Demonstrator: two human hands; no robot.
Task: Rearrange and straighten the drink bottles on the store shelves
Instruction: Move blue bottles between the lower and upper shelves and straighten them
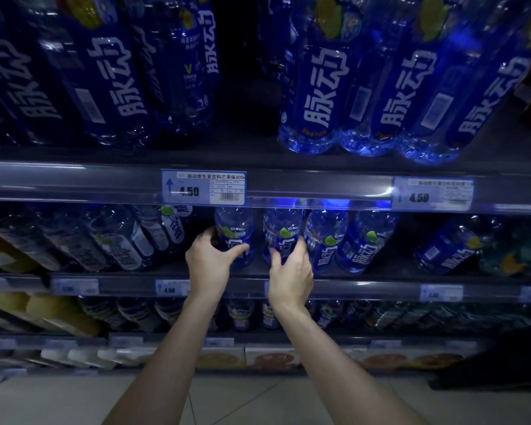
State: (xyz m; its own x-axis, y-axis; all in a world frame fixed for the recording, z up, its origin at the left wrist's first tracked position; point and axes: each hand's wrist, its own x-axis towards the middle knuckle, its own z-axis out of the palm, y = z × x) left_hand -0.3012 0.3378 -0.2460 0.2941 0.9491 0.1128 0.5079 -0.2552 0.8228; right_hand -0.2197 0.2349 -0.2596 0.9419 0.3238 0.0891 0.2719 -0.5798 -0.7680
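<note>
Blue drink bottles with white lettering fill the store shelves. On the middle shelf (154,279), my left hand (210,262) wraps around one upright blue bottle (235,228), thumb in front and fingers behind it. My right hand (290,273) grips the neighbouring blue bottle (281,227) from the front. Two more blue bottles (327,240) (364,243) stand just right of it, leaning slightly. A lone blue bottle (448,250) stands further right after a gap.
Larger blue bottles (316,87) line the top shelf, with a dark gap near the middle. Price tags (203,187) sit on the shelf rails. Paler bottles (120,240) stand left of my hands. Lower shelves hold more drinks and boxes above a tiled floor (258,403).
</note>
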